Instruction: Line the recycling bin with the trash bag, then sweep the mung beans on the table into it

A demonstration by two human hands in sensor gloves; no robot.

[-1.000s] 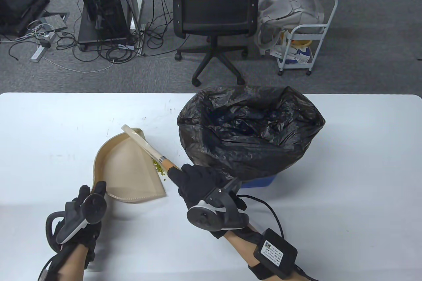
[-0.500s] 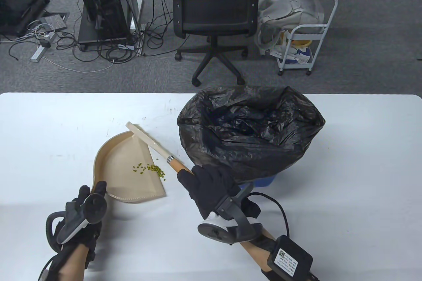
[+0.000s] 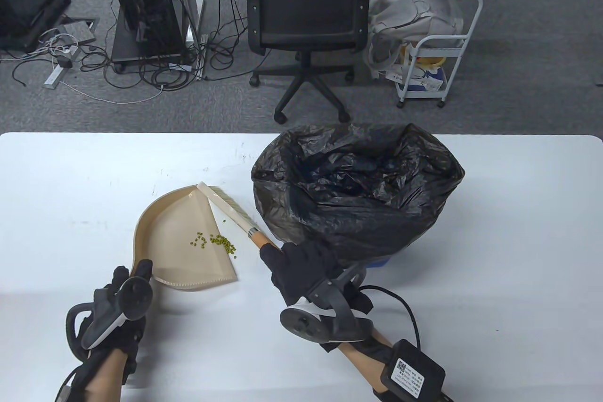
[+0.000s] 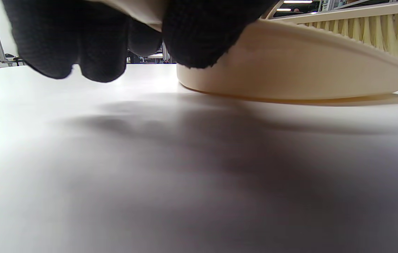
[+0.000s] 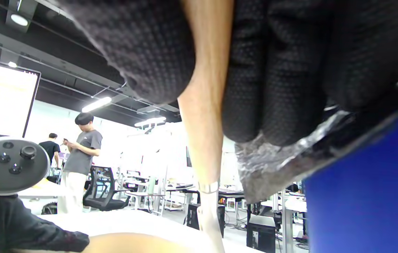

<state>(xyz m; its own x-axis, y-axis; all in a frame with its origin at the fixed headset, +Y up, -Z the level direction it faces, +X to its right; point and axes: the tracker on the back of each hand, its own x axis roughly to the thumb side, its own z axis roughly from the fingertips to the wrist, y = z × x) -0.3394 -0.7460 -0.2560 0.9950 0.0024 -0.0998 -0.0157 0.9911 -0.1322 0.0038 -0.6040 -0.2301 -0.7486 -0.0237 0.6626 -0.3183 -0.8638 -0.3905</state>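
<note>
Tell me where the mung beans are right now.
In the table view, the mung beans lie in a small cluster inside the beige dustpan, near its right edge, left of the brush and the bag-lined bin.

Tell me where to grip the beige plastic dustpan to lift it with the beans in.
Probably by the narrow handle tail at the near-left end of the beige plastic dustpan, coming from the near side, where the left hand already holds it. The pan widens away from there, its open flat lip faces right, and the green mung beans lie near that lip, so tip the lip up.
</note>
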